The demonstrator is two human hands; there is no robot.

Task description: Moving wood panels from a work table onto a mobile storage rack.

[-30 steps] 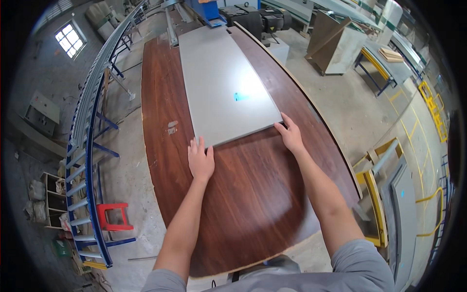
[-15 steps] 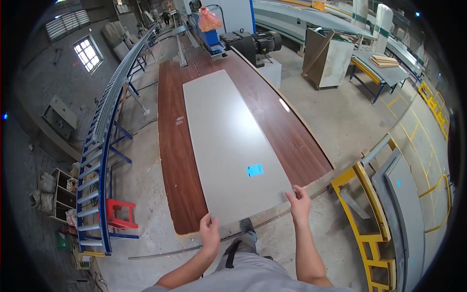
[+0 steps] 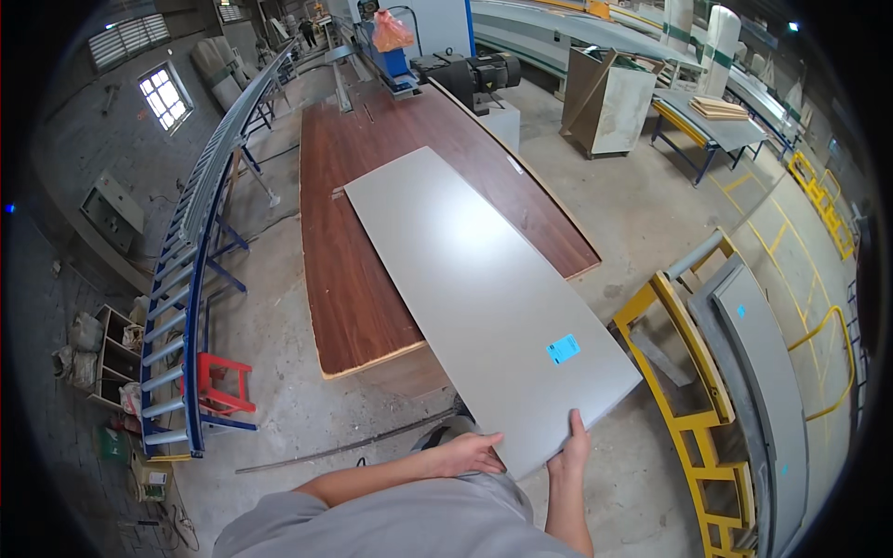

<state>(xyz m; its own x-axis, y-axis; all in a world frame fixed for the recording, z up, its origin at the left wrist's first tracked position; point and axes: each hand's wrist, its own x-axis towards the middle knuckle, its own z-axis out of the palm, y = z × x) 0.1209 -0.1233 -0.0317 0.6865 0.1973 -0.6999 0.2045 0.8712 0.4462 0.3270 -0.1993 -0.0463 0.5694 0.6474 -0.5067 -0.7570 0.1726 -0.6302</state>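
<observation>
A long light-grey panel [image 3: 484,279] with a blue label [image 3: 563,349] lies slantwise across a reddish-brown wood-grain table top [image 3: 335,279]. Its near end juts out past the table's front edge, toward my body. At that end's left corner, my left hand [image 3: 468,454] grips the edge, the thumb on top and the fingers partly beneath. On the near short edge, my right hand [image 3: 569,449] holds with its thumb over the upper face; its other fingers are mostly hidden under the panel. The far end still rests on the brown surface.
A roller conveyor [image 3: 191,270] with blue legs runs along the left, a red stool [image 3: 226,381] beside it. To the right stands a yellow frame rack [image 3: 688,418] next to stacked grey panels [image 3: 758,372]. Machinery with a black motor [image 3: 488,74] sits beyond the table.
The panel has slid toward me and turned, its near end swinging right and overhanging the table. Both hands moved with it; my left hand went right and lower. My view shifted slightly.
</observation>
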